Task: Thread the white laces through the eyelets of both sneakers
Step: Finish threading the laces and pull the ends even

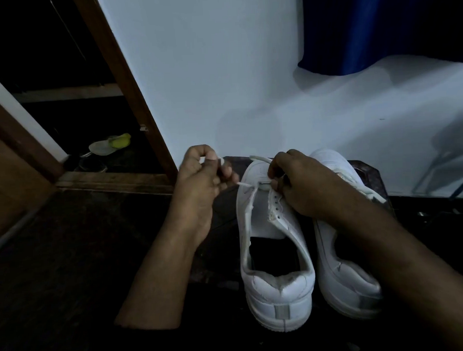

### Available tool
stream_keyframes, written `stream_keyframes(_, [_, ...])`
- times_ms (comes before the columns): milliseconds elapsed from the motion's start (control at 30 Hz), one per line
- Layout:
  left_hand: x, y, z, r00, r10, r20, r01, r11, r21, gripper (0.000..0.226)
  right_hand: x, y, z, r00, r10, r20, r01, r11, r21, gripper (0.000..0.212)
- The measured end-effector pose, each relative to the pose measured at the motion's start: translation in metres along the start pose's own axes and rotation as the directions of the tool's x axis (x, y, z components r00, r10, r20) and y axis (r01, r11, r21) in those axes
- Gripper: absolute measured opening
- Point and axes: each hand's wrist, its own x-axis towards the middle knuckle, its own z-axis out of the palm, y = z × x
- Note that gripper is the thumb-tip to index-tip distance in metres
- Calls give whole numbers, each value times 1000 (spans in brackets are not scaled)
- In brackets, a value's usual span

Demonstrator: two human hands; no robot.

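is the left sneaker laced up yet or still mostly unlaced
Mostly unlaced. The left sneaker has lace only through the eyelets nearest the toe; the eyelets below show bare. The left hand and right hand each pinch a lace end.

Head view, dim light. Two bare forearms enter from the near edge, one at left centre, one from the near right corner. Left hand (pixel 202 179): bare, no ring or band seen on the fingers that show; short, rounded nail visible on the thumb. Wrist bare, no watch or strap. Right hand (pixel 295 183): bare, knuckles and back of hand showing; no ring or glove seen. Right wrist bare. No sleeve edge on either forearm within view; both stay uncovered down to the frame edge. Rest of the body out of view.
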Motion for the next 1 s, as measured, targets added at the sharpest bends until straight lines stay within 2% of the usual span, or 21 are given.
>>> stream_keyframes(67, [0,-9,0,994,101,32,-106,947,302,18,-1,0,-1,1000,-2,22,3,999,-40,16])
stream_keyframes(133, [0,-17,-2,965,198,174,-264,740,619,11,-3,1,-3,999,-19,42,24,994,-105,20])
stream_keyframes(200, [-1,-22,-1,940,150,307,-334,587,737,10,-6,2,-4,997,-43,64,53,985,-165,25])
stream_keyframes(333, [1,-19,-1,951,60,303,-297,445,845,33,-9,0,-8,992,-41,119,62,982,-178,25])
stream_keyframes(367, [3,-19,-2,958,45,283,-272,454,848,39,-9,0,-9,992,-42,116,64,978,-196,23])
stream_keyframes(433, [2,-19,-2,976,32,215,-189,612,768,44,-10,-1,-13,996,-62,58,74,967,-246,21])
stream_keyframes(500, [-1,-15,2,993,24,114,-85,815,573,42,-9,-2,-19,994,-96,-50,83,972,-220,18])
stream_keyframes(567, [-4,-8,9,999,-4,32,-7,949,316,40,-8,0,-26,987,-84,-135,72,993,-89,17])
stream_keyframes(633, [-2,0,11,1000,-13,27,12,1000,4,38,-6,3,-31,984,-51,-173,56,998,29,21])
stream_keyframes(700, [0,8,10,999,21,49,-5,955,-295,37,-6,4,-31,978,-24,-207,41,996,80,30])
stream_keyframes(733, [0,11,9,998,45,44,-25,924,-381,38,-6,3,-31,970,-14,-243,37,995,92,36])
stream_keyframes(800, [-1,14,8,997,79,6,-71,922,-381,39,-8,-1,-32,936,-5,-352,47,993,109,49])
stream_keyframes(867, [-3,12,8,991,136,-3,-135,976,-169,34,-10,-7,-36,907,-3,-421,81,983,167,57])
stream_keyframes(933, [-8,10,12,983,173,55,-174,985,6,30,-10,-10,-37,928,-28,-372,145,946,289,55])
stream_keyframes(1000, [-11,7,17,975,178,134,-189,979,74,33,-9,-12,-37,972,-100,-214,181,896,404,41])
